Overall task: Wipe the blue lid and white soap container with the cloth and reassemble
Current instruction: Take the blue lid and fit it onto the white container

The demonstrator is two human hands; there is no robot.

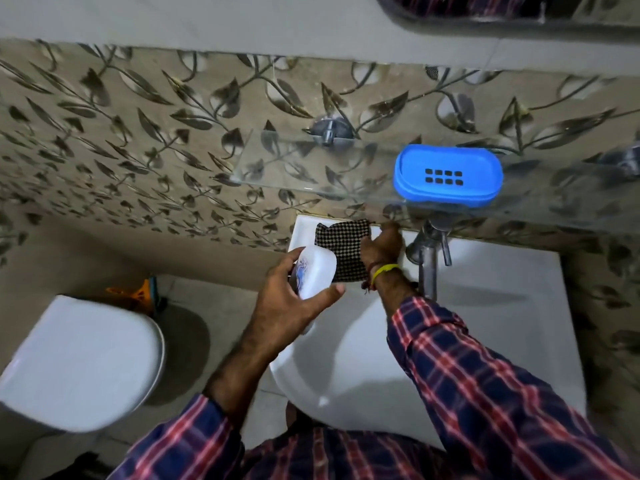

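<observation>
While my left hand [294, 299] curls round the white soap container [317, 271], light and slippery, my right hand [382, 245] rests on the soft cloth [341, 249] on the sink [485, 306] rim; its grip I cannot tell. I'd pinch a cloth corner. Blue lid [448, 174] waits on the glass shelf [277, 161].

Glass shelf [277, 168] on leaf-pattern wall, blue lid [448, 174] sits on its right part, slotted side up. Below, white sink [502, 306] with flat rim; checked cloth [341, 247] lies on rim's back left corner, just left of tap [427, 251]. Toilet [83, 362] on floor at left.
</observation>
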